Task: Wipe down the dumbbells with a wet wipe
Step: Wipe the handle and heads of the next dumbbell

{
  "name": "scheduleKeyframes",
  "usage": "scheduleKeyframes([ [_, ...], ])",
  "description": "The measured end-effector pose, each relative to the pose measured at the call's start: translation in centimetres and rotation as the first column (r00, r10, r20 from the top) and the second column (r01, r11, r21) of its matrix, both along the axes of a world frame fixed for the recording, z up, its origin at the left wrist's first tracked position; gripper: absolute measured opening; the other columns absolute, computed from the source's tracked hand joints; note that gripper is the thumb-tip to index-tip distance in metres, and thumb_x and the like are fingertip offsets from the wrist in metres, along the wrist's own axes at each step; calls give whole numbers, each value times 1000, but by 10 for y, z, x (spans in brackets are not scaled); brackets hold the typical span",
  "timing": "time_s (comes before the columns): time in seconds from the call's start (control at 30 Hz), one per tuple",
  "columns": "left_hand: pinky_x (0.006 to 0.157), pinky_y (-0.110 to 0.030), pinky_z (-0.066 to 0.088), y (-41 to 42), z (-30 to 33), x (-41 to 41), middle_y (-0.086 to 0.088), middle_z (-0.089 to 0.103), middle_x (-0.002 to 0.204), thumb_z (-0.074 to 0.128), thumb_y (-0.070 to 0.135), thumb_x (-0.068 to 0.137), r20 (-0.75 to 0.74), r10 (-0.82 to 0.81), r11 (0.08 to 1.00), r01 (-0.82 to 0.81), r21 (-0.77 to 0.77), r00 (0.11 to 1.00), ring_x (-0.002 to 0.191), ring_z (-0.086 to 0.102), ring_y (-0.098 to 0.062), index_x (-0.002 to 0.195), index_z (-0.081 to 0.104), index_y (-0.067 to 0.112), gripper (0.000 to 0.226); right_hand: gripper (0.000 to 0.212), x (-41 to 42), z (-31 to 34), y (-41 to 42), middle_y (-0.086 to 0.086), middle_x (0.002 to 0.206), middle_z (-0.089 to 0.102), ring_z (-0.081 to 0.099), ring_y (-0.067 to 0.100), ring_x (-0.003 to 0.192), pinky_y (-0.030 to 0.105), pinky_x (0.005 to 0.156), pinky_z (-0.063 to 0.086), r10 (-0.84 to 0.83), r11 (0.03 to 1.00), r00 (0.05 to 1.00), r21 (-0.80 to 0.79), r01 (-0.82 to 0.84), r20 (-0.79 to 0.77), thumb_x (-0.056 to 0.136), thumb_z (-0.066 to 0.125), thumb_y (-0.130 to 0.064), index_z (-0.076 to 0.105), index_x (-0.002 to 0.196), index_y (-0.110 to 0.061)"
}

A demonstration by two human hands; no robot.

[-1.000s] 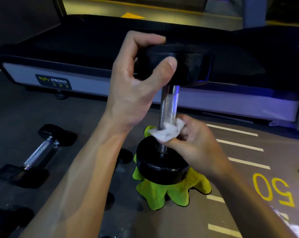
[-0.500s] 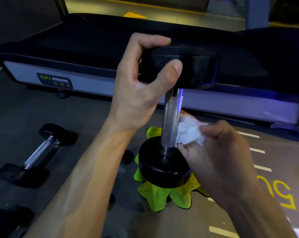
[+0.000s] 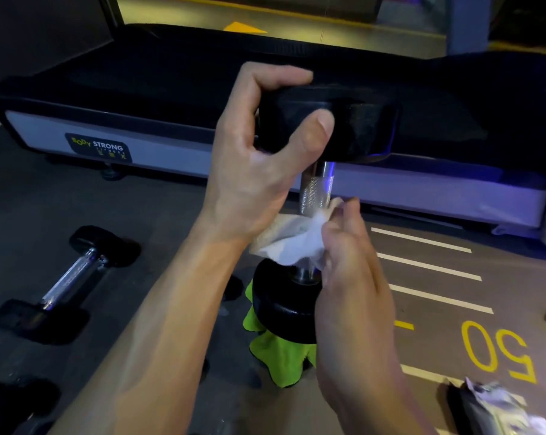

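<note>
The dumbbell (image 3: 315, 189) is standing on end on a green cloth (image 3: 278, 356), its bar running straight up and down. The left hand (image 3: 259, 164) is gripping the top head, fingers curled around it. The right hand (image 3: 347, 255), nearer the bar, is pinching the wipe (image 3: 293, 243) against its lower part, so I'd judge the strokes are running along the bar.

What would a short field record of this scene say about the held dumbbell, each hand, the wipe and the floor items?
Dumbbell: upright, lower head on green cloth
Left hand: grips upper head
Right hand: presses wet wipe on lower handle
Floor: second dumbbell lying at left; packet at lower right
Behind: treadmill
</note>
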State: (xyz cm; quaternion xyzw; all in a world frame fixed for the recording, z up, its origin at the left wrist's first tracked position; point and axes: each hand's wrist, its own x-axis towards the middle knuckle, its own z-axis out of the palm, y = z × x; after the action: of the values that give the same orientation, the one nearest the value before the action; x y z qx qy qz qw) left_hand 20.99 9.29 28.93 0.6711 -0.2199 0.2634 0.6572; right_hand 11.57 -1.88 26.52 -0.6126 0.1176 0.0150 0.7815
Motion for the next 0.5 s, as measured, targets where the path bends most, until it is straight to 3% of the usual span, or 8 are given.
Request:
scheduleKeyframes([
  [0.07, 84, -23, 48, -1, 0, -1, 2, 60, 106, 67, 27, 93, -2, -3, 1000, 3, -10, 1000, 94, 59, -5, 120, 54, 8, 36, 52, 2, -6, -2, -25, 148, 55, 49, -10, 135, 33, 123, 33, -58, 998, 994, 44, 54, 92, 107, 50, -22, 41, 156, -36],
  [0.23, 85, -21, 48, -1, 1, -1, 3, 60, 107, 67, 27, 92, -1, 11, 1000, -11, -3, 1000, 95, 60, -3, 121, 54, 7, 37, 43, 17, -21, -8, -16, 124, 75, 67, 0, 119, 28, 104, 52, -18, 986, 957, -152, 64, 289, 102, 64, -7, 59, 141, -22],
  [0.27, 85, -21, 48, -1, 0, -1, 3, 60, 107, 67, 27, 92, -3, 14, 1000, -14, -3, 1000, 95, 60, -3, 121, 54, 7, 37, 34, 23, -23, -10, -13, 115, 78, 71, 3, 111, 26, 96, 56, 7, 980, 953, -190, 53, 304, 102, 64, -7, 64, 132, -22],
  [0.33, 86, -22, 48, -1, 0, -1, 2, 60, 109, 67, 28, 92, -8, 16, 1000, -16, -8, 1000, 96, 60, -4, 120, 55, 7, 37, 13, 33, -22, -11, -3, 100, 80, 76, 12, 95, 34, 86, 60, 74, 957, 953, -290, 16, 295, 105, 60, -21, 69, 113, -18],
  [0.4, 87, -22, 47, 0, 0, -1, 1, 61, 110, 68, 28, 92, -13, 16, 1000, -16, -15, 1000, 98, 60, -4, 120, 55, 7, 38, 33, 42, -23, -11, 2, 82, 77, 72, 20, 77, 39, 79, 58, 107, 969, 984, -235, -71, 143, 106, 49, -33, 72, 91, -14],
  [0.5, 89, -22, 48, 2, 0, -1, -3, 61, 114, 68, 29, 91, -18, -2, 1000, 2, -22, 1000, 101, 61, -5, 119, 55, 11, 36, 61, 56, -14, -15, 7, 68, 70, 66, 25, 68, 34, 77, 53, 214, 973, 975, -73, -218, -68, 106, 41, -48, 73, 64, -17],
])
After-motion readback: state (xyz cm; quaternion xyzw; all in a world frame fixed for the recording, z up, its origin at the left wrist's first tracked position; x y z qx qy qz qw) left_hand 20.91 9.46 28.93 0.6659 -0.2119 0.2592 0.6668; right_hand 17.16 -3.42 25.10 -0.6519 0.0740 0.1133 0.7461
